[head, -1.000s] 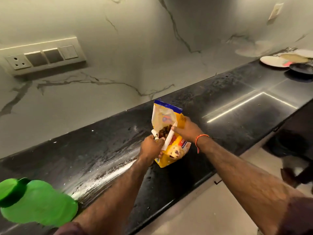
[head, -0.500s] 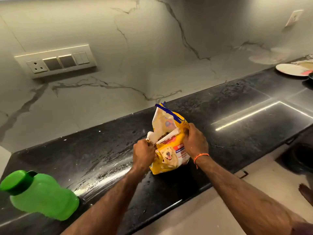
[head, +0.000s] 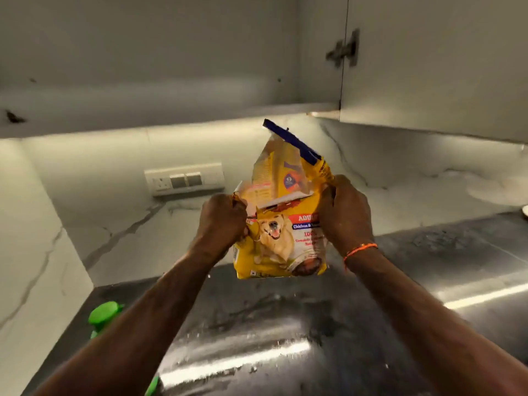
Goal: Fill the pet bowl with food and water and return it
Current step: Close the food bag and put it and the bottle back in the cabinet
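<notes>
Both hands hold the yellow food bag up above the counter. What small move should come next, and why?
Probably fold the torn top shut. The bag is lifted off the counter, its opened top gaping between the left hand and the right hand. No bowl is in view, so tilting to pour now would likely spill.

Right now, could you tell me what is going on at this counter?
A person is holding a yellow dog food bag with both hands, the left hand gripping its left edge and the right hand its right edge. The bag is open at the top and appears raised above the black counter, below a wall cabinet. A green bottle stands at the counter's left end, partly hidden by the left arm. No pet bowl is in view.
</notes>
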